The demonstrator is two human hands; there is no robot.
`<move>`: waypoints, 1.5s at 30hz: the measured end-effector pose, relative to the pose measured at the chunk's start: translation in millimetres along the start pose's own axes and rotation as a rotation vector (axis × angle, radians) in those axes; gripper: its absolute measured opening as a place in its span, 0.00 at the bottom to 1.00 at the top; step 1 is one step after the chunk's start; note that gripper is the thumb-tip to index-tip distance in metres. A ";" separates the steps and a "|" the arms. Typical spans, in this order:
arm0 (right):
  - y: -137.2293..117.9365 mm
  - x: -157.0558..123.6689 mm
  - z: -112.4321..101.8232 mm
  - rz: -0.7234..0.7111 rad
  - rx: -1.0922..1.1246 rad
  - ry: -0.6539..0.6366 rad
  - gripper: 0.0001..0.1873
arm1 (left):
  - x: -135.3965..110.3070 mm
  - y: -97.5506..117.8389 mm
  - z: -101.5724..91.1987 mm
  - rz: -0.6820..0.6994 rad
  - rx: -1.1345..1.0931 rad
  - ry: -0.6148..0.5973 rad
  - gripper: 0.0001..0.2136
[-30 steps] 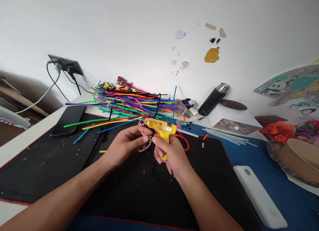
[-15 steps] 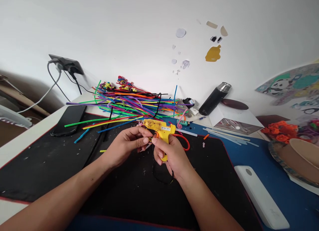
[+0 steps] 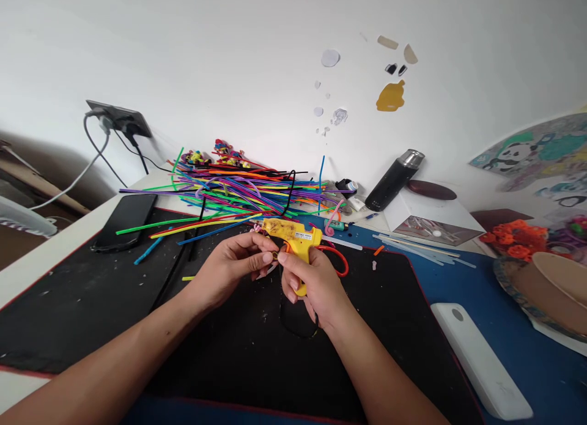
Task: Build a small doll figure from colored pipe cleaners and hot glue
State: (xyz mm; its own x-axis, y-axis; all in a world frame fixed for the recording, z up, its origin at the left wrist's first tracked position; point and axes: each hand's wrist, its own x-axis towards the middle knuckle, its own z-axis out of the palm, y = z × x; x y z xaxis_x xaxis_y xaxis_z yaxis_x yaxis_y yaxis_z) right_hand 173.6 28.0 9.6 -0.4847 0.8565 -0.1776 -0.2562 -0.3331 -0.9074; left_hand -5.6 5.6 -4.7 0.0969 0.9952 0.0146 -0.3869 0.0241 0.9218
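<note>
My right hand (image 3: 316,281) is wrapped round the yellow handle of a hot glue gun (image 3: 298,241), whose stained nozzle end points left. A clear glue stick (image 3: 343,243) juts out of its back. My left hand (image 3: 238,260) is closed in a pinch just left of the gun's trigger. Between its thumb and fingers and my right thumb sits a small dark gold ring-like piece (image 3: 275,255), mostly covered. Something pink (image 3: 257,227) shows behind the left fingers, too hidden to name. A black cord (image 3: 293,334) loops below my right hand.
Many coloured pipe cleaners (image 3: 247,189) lie heaped behind the black mat (image 3: 220,351). Red-handled scissors (image 3: 342,263) lie beside the gun. Loose glue sticks (image 3: 422,249), a black flask (image 3: 394,180), a white power bank (image 3: 481,358) and a round basket (image 3: 513,303) are to the right; a phone (image 3: 126,223) lies left.
Both hands keep almost the same hold and place. The small ring-like piece looks slightly turned and darker, and the whole view has shifted a little.
</note>
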 end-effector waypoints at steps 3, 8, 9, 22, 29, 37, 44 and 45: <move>1.1 0.2 0.2 0.001 -0.008 0.020 0.18 | -0.1 0.4 0.9 -0.010 -0.001 0.011 0.09; 2.3 -0.6 1.1 -0.025 -0.017 0.046 0.17 | -0.2 0.7 1.6 -0.026 -0.006 0.021 0.11; 2.6 -0.8 1.1 -0.028 -0.019 0.051 0.17 | -0.3 0.6 1.6 -0.030 -0.004 0.021 0.12; 2.7 -0.8 3.2 -0.032 -0.059 0.068 0.14 | 0.7 0.4 3.1 -0.044 0.010 0.043 0.12; 3.4 -1.0 3.2 -0.037 -0.067 0.067 0.14 | -0.2 0.8 3.5 -0.034 0.014 0.038 0.11; 1.7 -1.7 4.4 -0.041 -0.066 0.061 0.13 | -0.9 0.4 3.4 -0.028 0.014 0.040 0.11; 1.7 -3.0 5.1 -0.036 -0.071 0.063 0.13 | -0.6 1.2 4.7 -0.024 0.008 0.046 0.11; 1.6 -3.0 5.0 -0.035 -0.073 0.063 0.13 | -0.7 1.3 4.4 -0.023 0.006 0.046 0.11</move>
State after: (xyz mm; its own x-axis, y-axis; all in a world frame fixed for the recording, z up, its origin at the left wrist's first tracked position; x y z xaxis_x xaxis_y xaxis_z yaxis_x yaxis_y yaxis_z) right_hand 170.5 23.0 10.6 -0.4225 0.8909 -0.1666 -0.2092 -0.2747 -0.9385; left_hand -2.1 4.5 -1.8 0.0635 0.9977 -0.0247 -0.3791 0.0470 0.9242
